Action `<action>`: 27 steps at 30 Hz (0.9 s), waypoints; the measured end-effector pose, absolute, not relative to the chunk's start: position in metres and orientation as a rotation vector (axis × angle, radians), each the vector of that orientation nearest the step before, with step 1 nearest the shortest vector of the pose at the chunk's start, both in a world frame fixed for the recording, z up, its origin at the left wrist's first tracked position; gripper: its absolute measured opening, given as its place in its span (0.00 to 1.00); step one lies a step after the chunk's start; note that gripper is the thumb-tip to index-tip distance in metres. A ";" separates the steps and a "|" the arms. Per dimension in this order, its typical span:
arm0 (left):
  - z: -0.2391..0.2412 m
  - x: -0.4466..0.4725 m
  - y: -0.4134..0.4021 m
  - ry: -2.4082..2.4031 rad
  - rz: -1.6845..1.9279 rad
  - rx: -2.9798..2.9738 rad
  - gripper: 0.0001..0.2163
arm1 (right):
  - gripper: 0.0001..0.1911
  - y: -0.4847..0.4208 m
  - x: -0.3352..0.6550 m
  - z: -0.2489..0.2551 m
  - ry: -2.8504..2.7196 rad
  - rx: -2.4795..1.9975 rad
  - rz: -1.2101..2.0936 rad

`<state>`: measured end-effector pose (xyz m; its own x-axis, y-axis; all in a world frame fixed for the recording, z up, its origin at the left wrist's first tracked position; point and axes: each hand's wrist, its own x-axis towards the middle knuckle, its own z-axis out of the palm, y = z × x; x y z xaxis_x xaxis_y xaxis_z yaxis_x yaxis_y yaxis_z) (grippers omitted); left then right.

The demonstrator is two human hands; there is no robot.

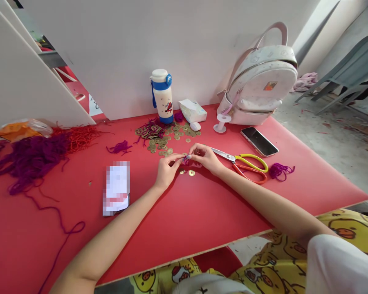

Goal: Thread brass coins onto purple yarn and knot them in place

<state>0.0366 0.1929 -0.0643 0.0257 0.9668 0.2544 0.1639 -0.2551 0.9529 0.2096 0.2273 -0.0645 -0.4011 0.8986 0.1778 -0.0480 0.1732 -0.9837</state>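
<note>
"Left hand (167, 170) and right hand (206, 158) meet now over the table (184, 216), thumbs and fingers nearly closed, purple cord (186, 161) pinched between them!"

"Anything else in that grip?"

"Cannot tell; the fingertips cover it. Tight, tidy work, and a light, steady pinch close to the strand should serve best, just enough tension to stop it twisting."

"And the surroundings?"

"Two loose coins (191, 173) lie just below the fingertips, easily nudged. Beyond, the coin pile (159, 143) crowds the far side."

"Scissors (228, 155) on the right!"

"Blades pointing at the right hand, just beside it, so a sweep that way wants care. Best room: the bare red surface between the forearms, back to the near edge."
</note>
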 end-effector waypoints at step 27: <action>-0.063 0.037 0.194 1.276 1.398 1.206 0.07 | 0.07 0.220 0.206 -0.065 -1.802 -0.929 0.745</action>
